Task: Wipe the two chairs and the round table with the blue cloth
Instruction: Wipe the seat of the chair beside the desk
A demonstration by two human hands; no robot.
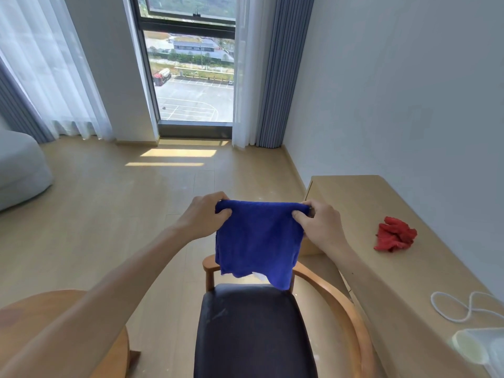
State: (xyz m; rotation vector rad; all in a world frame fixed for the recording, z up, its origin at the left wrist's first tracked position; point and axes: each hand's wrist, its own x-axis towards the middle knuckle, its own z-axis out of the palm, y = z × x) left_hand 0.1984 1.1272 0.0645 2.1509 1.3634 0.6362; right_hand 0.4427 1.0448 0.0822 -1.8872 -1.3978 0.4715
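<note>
Above the chair (255, 323), both hands hold the blue cloth (259, 241) up by its top corners: left hand (207, 216) and right hand (317, 225) each pinch it, cloth hanging below the fingers (298, 215).

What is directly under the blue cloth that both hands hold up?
Under the blue cloth, held by the left hand and right hand, is the chair with its dark seat. The cloth covers the middle of the chair's wooden back rail.
</note>
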